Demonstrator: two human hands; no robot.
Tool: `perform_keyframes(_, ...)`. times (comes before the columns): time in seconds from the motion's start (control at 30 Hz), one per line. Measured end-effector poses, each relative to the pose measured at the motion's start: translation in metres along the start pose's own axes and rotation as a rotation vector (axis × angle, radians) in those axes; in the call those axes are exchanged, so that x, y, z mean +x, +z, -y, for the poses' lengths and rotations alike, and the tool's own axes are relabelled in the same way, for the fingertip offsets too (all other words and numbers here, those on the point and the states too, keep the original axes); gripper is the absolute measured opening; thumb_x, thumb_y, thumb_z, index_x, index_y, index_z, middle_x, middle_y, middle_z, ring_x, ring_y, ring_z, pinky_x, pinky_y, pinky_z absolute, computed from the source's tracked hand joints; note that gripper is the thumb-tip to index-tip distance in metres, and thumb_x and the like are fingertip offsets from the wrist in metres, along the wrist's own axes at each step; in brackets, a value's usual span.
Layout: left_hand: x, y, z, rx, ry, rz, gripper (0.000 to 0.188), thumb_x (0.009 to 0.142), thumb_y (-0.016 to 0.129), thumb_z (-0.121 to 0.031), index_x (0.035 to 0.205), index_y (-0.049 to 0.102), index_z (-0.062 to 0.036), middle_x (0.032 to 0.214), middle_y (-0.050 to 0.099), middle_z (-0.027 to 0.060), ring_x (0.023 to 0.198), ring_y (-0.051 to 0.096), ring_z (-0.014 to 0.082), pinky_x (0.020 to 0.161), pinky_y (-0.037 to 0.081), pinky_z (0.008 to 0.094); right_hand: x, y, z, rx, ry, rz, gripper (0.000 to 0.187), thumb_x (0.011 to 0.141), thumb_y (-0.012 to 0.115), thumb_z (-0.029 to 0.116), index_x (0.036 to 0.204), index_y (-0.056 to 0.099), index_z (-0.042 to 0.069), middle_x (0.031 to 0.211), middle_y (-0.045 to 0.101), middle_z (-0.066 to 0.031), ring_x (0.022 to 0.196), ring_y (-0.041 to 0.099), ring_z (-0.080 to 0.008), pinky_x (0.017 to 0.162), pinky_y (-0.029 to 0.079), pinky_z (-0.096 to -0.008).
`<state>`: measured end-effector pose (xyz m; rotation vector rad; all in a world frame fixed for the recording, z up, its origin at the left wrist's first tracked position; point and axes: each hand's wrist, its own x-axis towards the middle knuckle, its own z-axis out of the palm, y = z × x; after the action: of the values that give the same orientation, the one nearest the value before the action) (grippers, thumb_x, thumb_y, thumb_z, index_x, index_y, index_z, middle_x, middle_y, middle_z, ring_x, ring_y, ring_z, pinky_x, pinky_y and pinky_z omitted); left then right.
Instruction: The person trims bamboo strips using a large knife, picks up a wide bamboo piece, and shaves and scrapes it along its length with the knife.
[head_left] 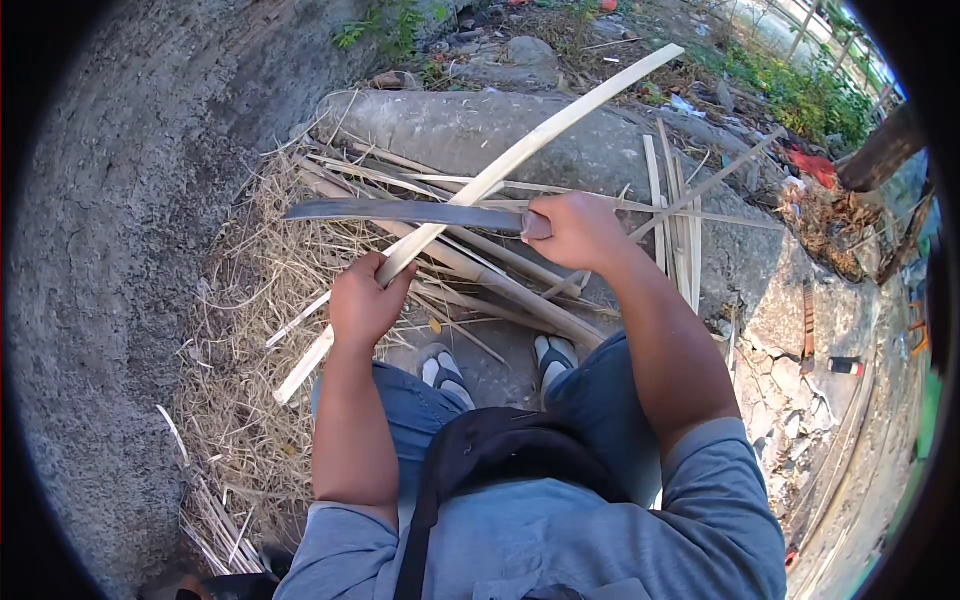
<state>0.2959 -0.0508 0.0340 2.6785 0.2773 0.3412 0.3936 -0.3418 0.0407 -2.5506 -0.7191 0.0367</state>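
Pinching with the left hand [364, 308] a pale strip [486, 186], clasping with the right hand [580, 232] a long knife [370, 210]; seemingly shaving, next probably needing a steady stroke along it.

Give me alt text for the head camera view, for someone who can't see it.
A person's right hand holds a long-bladed knife across a long pale strip gripped in the left hand. Below lie poles and strips, with a heap of straw-coloured shavings to the left.

Smooth wooden strip [520, 151], matt metal blade [370, 210]
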Motion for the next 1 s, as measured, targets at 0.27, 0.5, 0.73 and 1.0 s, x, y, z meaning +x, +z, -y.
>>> perform_keyframes(0.27, 0.002, -0.012, -0.004, -0.214, -0.191, 0.094, 0.036, 0.085, 0.079, -0.039, 0.089, 0.072, -0.0037, 0.068, 0.067, 0.0146, 0.062, 0.066, 0.0302, 0.061, 0.051, 0.0407, 0.0, 0.0, -0.013, -0.024, 0.019, -0.112, 0.029, 0.08, 0.077, 0.036, 0.089, 0.069, 0.01, 0.08, 0.069, -0.0174, 0.08, 0.067, -0.041, 0.069, 0.051, -0.051)
perform_keyframes(0.5, 0.0, -0.01, -0.005, -0.159, -0.138, 0.03, 0.036, 0.086, 0.077, -0.04, 0.086, 0.07, -0.0045, 0.067, 0.066, 0.0149, 0.063, 0.066, 0.0319, 0.062, 0.05, 0.0421, -0.002, -0.007, -0.008, -0.001, 0.053, -0.059, 0.032, 0.08, 0.078, 0.037, 0.09, 0.069, 0.008, 0.081, 0.069, -0.019, 0.081, 0.067, -0.0422, 0.07, 0.051, -0.0508)
perform_keyframes(0.73, -0.002, -0.007, -0.009, -0.077, -0.095, 0.042, 0.036, 0.086, 0.077, -0.04, 0.087, 0.071, -0.0046, 0.071, 0.069, 0.0146, 0.068, 0.068, 0.033, 0.065, 0.053, 0.0425, -0.001, -0.002, -0.002, -0.014, 0.041, -0.028, 0.03, 0.08, 0.077, 0.038, 0.087, 0.069, 0.01, 0.081, 0.069, -0.0177, 0.081, 0.068, -0.0411, 0.07, 0.052, -0.051)
perform_keyframes(1.0, 0.005, -0.004, 0.01, -0.097, -0.065, -0.023, 0.035, 0.085, 0.078, -0.039, 0.091, 0.072, -0.0047, 0.071, 0.068, 0.0138, 0.065, 0.067, 0.0303, 0.063, 0.051, 0.0405, -0.001, -0.001, -0.017, -0.01, -0.033, -0.185, 0.03, 0.08, 0.078, 0.037, 0.088, 0.069, 0.01, 0.081, 0.069, -0.0183, 0.081, 0.068, -0.0409, 0.07, 0.052, -0.0504)
